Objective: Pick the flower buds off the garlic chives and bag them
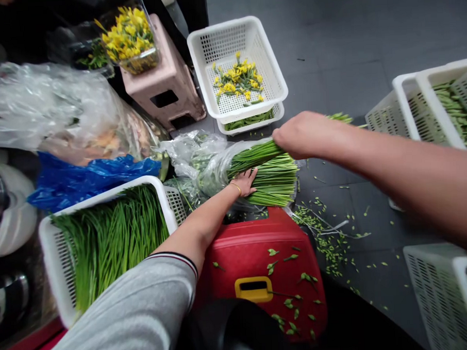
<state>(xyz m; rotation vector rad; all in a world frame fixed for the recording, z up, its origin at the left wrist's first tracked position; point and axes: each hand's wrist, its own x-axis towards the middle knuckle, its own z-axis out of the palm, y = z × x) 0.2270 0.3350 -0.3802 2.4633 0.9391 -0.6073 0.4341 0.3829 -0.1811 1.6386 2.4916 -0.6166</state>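
Long green stems (pixel 274 183) lie in a clear plastic bag (pixel 212 163) just beyond a red stool. My left hand (pixel 244 183) rests on them with its fingers spread, a thin gold bangle on the wrist. My right hand (pixel 299 135) is closed round a bundle of green stems (pixel 252 156), held slanting above the others, its far end still inside the bag. Small green buds (pixel 339 119) show behind my right wrist.
The red stool (pixel 259 241) bears scattered buds. A white basket of long green stalks (pixel 165 198) stands left, a basket with yellow flowers (pixel 278 85) ahead. More baskets (pixel 403 85) are at right; a pink stool (pixel 148 88) holds a flower box. Buds litter the floor.
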